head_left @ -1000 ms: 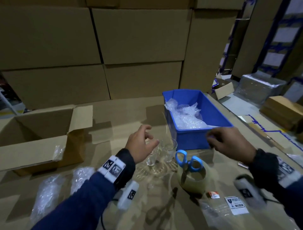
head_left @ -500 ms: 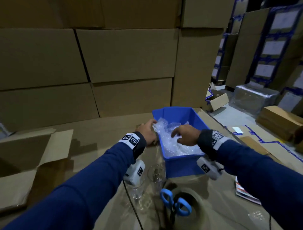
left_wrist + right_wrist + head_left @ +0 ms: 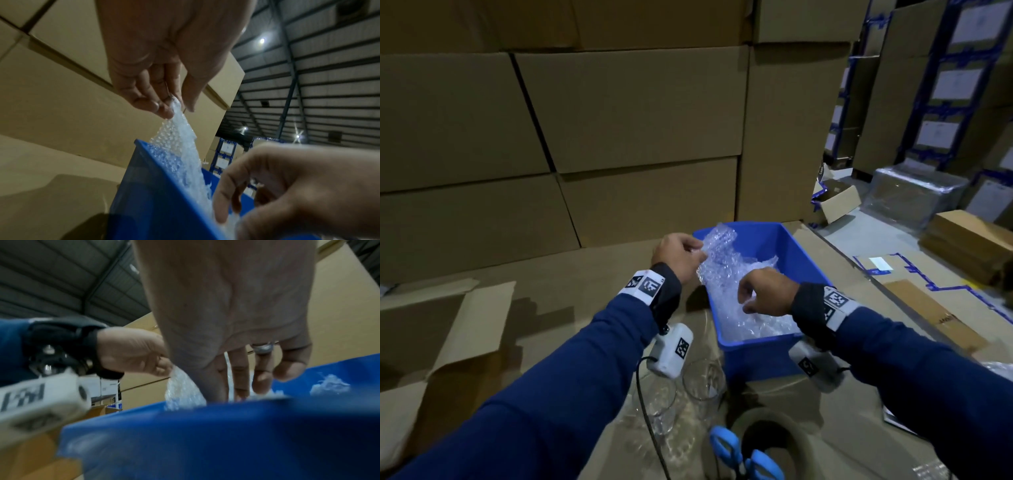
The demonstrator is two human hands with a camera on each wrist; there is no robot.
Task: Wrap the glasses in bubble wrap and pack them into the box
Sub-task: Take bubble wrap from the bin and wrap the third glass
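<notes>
A: What did the head camera give you?

B: Both hands were over the blue bin (image 3: 801,251). The left hand (image 3: 677,253) pinched a sheet of bubble wrap (image 3: 717,257) at its upper edge, raised above the bin's left wall. The right hand (image 3: 767,291) was curled down into the loose wrap in the bin. Two clear glasses (image 3: 703,380) stood on the cardboard-covered table (image 3: 592,274) just in front of the bin, beside blue-handled scissors (image 3: 743,455) lying on a tape roll (image 3: 767,442). The open cardboard box (image 3: 445,335) sat at the left.

A: And the wrist cameras?

B: The left wrist view showed the pinch plainly: thumb and fingertips (image 3: 164,108) closed on the sheet's corner, the sheet hanging into the bin. The right wrist view showed the right hand's fingers (image 3: 242,379) reaching straight down to the wrap, with a ring (image 3: 264,348) the head view missed. Whether they gripped the wrap, I couldn't tell; the bin's rim hid the tips.
</notes>
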